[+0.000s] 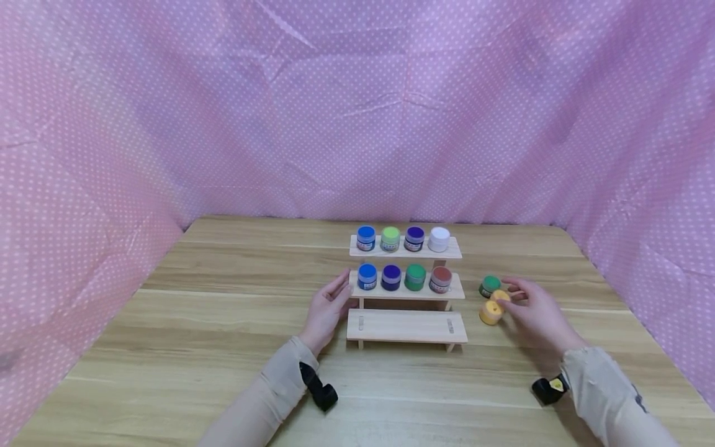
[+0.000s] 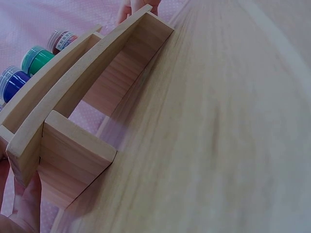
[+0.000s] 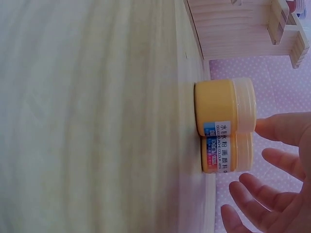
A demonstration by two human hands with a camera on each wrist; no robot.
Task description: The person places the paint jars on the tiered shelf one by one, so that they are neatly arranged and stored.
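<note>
A three-step wooden rack (image 1: 406, 326) stands mid-table. My left hand (image 1: 326, 310) holds its left end at the middle step; in the left wrist view, fingers (image 2: 30, 201) lie against the end of a step. To the right of the rack, my right hand (image 1: 539, 313) reaches over two yellow paint jars (image 1: 491, 313), fingers spread. In the right wrist view the thumb (image 3: 282, 127) meets or nearly meets the clear lid of the nearer yellow jar (image 3: 216, 104), and the other fingers stay apart from it. A green paint jar (image 1: 490, 285) stands just behind the yellow ones.
On the top step stand blue, light green, purple and white jars (image 1: 439, 239). The middle step carries blue, purple, green and reddish-brown jars (image 1: 440, 280). No jar stands on the lowest step. A pink dotted cloth (image 1: 357, 124) hangs behind the wooden table (image 1: 223, 310).
</note>
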